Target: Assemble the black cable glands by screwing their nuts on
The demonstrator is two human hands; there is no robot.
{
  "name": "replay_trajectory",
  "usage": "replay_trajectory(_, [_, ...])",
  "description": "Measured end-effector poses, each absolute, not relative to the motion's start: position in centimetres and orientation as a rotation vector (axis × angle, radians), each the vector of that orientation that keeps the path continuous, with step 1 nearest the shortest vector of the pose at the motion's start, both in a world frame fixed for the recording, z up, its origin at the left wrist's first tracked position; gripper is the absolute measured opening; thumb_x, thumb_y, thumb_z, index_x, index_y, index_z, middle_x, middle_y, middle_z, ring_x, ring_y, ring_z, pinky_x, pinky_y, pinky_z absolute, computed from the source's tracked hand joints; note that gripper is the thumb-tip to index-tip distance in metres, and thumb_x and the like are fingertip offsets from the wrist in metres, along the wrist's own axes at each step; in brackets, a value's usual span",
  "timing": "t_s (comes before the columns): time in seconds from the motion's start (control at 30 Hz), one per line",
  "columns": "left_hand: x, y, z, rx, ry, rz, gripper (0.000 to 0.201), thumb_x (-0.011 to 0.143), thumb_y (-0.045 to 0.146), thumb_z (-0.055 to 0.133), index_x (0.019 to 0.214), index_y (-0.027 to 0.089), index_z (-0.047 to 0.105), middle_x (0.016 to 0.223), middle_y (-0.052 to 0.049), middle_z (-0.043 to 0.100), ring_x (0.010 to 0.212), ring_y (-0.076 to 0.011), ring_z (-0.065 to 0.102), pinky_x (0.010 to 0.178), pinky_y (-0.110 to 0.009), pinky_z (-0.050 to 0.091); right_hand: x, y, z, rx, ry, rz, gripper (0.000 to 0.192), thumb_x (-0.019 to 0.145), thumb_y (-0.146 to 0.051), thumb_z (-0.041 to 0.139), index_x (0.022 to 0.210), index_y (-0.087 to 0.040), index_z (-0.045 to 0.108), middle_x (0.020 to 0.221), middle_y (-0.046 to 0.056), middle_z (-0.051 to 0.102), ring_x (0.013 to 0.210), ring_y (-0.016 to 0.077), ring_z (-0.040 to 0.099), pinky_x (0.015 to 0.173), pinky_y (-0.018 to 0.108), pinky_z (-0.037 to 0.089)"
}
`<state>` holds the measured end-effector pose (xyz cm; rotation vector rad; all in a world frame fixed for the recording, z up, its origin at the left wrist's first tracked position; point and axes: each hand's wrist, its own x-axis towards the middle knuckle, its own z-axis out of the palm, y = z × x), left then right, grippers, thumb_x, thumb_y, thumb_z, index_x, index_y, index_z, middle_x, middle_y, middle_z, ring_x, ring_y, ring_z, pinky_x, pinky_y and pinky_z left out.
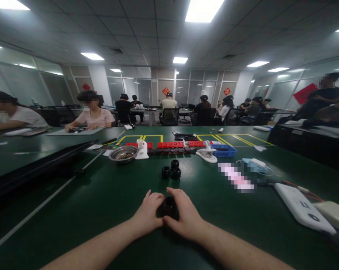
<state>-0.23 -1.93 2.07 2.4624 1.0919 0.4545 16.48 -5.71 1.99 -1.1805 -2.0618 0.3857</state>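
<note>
My left hand point(149, 209) and my right hand point(184, 213) curve around a shiny black round part point(169, 204) with an opening in its top. It sits low at the green table top, between my fingers and thumbs. Both hands are closed about it, one on each side, and they hide much of its sides. Just beyond my fingertips three similar black round parts stand close together: one at the left point(166, 172), one at the right point(176, 173) and one behind point(175, 164).
Farther back are a metal bowl point(121, 154) of small pieces, red trays point(170, 144), white clamps point(142, 150) and a blue bin point(224, 150). A white device point(304, 207) lies at right, and a long black bar point(31, 167) at left. People sit at tables around the room.
</note>
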Motion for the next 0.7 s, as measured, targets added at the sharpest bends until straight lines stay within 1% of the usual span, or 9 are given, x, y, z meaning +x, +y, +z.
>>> replay_trajectory(0.07, [-0.20,-1.91,2.12,2.467,1.092,0.453,0.037,0.063,0.030,0.059,0.099,0.023,0.054,0.105,-0.005,0.054,0.105,-0.0237,0.045,0.102,-0.051,0.011,16.46,-5.67,1.86,-1.257,-1.998,0.385,0.059,0.063,-0.021,0.061,0.116,-0.016,0.037,0.108,0.008,0.048,0.101,0.0225,0.043,0.090,0.038,0.034])
replay_trajectory(0.13, [-0.17,-1.84,2.04,2.471,1.090,0.461,0.036,0.065,0.031,0.058,0.099,0.023,0.054,0.104,-0.004,0.054,0.104,-0.0234,0.045,0.102,-0.051,0.011,16.47,-5.64,1.76,-1.271,-1.977,0.406,0.053,0.064,-0.017,0.058,0.114,-0.016,0.039,0.103,0.008,0.049,0.097,0.0209,0.045,0.088,0.037,0.036])
replay_trajectory(0.2, [-0.13,-1.74,1.90,2.467,1.094,0.457,0.036,0.065,0.032,0.058,0.100,0.023,0.054,0.105,-0.004,0.054,0.104,-0.0234,0.045,0.102,-0.051,0.010,16.53,-5.63,1.72,-1.213,-2.023,0.426,0.055,0.063,-0.013,0.056,0.115,-0.016,0.037,0.107,0.008,0.048,0.101,0.0203,0.044,0.090,0.036,0.035])
replay_trajectory(0.3, [-0.09,-1.64,1.72,2.457,1.094,0.435,0.040,0.063,0.032,0.060,0.101,0.021,0.054,0.106,-0.005,0.054,0.105,-0.0239,0.045,0.102,-0.051,0.010,16.60,-5.63,1.77,-1.194,-2.053,0.418,0.061,0.061,-0.019,0.061,0.117,-0.016,0.036,0.112,0.009,0.046,0.104,0.0222,0.042,0.092,0.037,0.033])
replay_trajectory(0.37, [-0.09,-1.64,1.68,2.456,1.088,0.434,0.039,0.063,0.032,0.060,0.101,0.022,0.054,0.106,-0.005,0.054,0.105,-0.0238,0.044,0.102,-0.051,0.010,16.61,-5.63,1.83,-1.262,-2.004,0.418,0.058,0.061,-0.024,0.063,0.114,-0.016,0.039,0.107,0.009,0.049,0.099,0.0224,0.045,0.088,0.038,0.036])
replay_trajectory(0.43, [-0.13,-1.66,1.66,2.455,1.084,0.445,0.037,0.064,0.031,0.059,0.100,0.024,0.054,0.105,-0.004,0.054,0.105,-0.0235,0.045,0.102,-0.051,0.010,16.61,-5.62,1.92,-1.285,-1.986,0.440,0.052,0.064,-0.021,0.060,0.112,-0.016,0.040,0.102,0.008,0.050,0.096,0.0210,0.047,0.086,0.036,0.037])
replay_trajectory(0.53, [-0.22,-1.63,1.53,2.456,1.081,0.461,0.037,0.064,0.032,0.059,0.100,0.024,0.054,0.105,-0.004,0.054,0.105,-0.0238,0.045,0.102,-0.051,0.009,16.60,-5.66,2.07,-1.215,-2.047,0.430,0.058,0.063,-0.015,0.057,0.117,-0.016,0.036,0.111,0.008,0.047,0.105,0.0212,0.041,0.092,0.036,0.033])
replay_trajectory(0.6, [-0.27,-1.58,1.41,2.458,1.076,0.463,0.038,0.064,0.034,0.060,0.100,0.023,0.054,0.105,-0.004,0.054,0.105,-0.0243,0.045,0.101,-0.051,0.010,16.60,-5.69,2.15,-1.213,-2.047,0.398,0.061,0.061,-0.018,0.061,0.117,-0.016,0.036,0.114,0.009,0.045,0.107,0.0225,0.039,0.093,0.037,0.031])
replay_trajectory(0.7, [-0.29,-1.56,1.34,2.459,1.069,0.473,0.038,0.064,0.034,0.060,0.099,0.024,0.054,0.104,-0.004,0.054,0.104,-0.0241,0.045,0.101,-0.052,0.010,16.67,-5.66,2.20,-1.270,-1.990,0.395,0.055,0.062,-0.022,0.062,0.112,-0.015,0.040,0.103,0.008,0.050,0.097,0.0215,0.045,0.087,0.037,0.037])
